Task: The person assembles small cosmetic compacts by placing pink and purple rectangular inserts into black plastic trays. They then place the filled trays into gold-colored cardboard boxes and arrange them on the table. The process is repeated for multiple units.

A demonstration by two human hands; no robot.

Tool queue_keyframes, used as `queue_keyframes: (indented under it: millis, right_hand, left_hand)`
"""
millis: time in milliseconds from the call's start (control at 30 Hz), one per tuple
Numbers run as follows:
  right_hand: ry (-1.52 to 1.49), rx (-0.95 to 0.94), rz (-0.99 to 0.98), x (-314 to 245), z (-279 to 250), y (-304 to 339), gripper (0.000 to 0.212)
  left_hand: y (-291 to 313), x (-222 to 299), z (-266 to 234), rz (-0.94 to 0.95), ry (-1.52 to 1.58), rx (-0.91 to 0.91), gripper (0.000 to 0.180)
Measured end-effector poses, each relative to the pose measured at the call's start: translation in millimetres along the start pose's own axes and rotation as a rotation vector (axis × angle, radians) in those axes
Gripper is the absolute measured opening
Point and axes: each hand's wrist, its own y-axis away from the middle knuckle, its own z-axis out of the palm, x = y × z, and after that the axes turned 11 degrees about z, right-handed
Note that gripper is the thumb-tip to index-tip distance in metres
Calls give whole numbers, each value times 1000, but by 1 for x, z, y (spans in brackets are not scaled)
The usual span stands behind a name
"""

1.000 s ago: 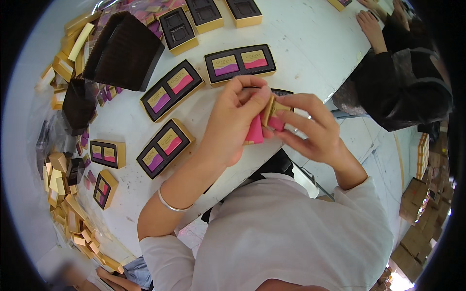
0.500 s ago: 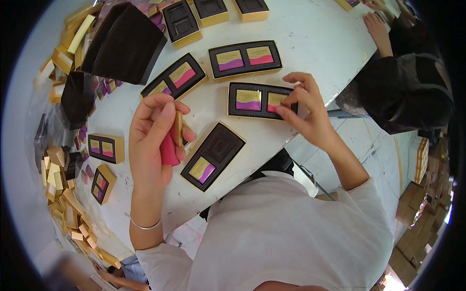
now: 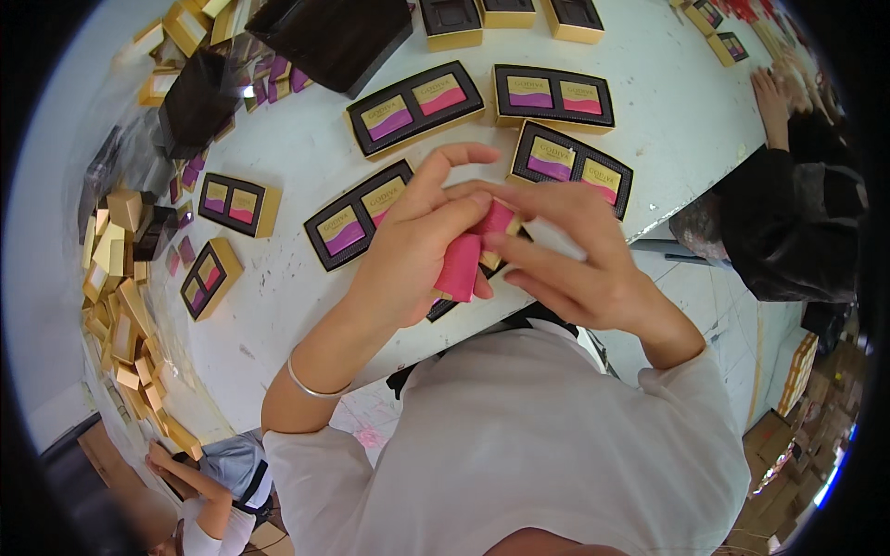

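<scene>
My left hand [image 3: 403, 241] is closed around pink-and-gold wrapped squares [image 3: 459, 269], thin flat packets held upright in front of me. Against it, my right hand [image 3: 584, 264] pinches another pink wrapped square [image 3: 501, 219] between thumb and fingers. Just right of my hands lies a dark-lined gold box [image 3: 567, 167] with one purple and one pink square. Another two-square box [image 3: 336, 232] sits beneath my left hand, partly covered. Most of a box [image 3: 443, 309] at the table's near edge is hidden by my hands.
Two filled boxes [image 3: 415, 109] [image 3: 554, 96] lie beyond my hands, and two smaller ones [image 3: 239, 206] [image 3: 211, 280] stand left. Unfilled boxes [image 3: 451, 26] and a dark carton [image 3: 329, 37] are at the back. Gold box parts [image 3: 125, 324] pile up left. A co-worker's hand [image 3: 771, 104] rests far right.
My right hand has let go of the pink square in the right-hand box and come left to the packets in my left hand. The view has shifted, and my left hand appears farther right.
</scene>
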Motion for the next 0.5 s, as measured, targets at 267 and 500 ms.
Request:
queue_keyframes:
  millis: [267,500]
  right_hand:
    - [-430,-19,155,-6,16,-12,23]
    - [-1095,73,749,-14,24,-8,26]
  left_hand:
    - [16,12,-19,-97,83,-125,42]
    - [25,7,-17,73,-245,-166,29]
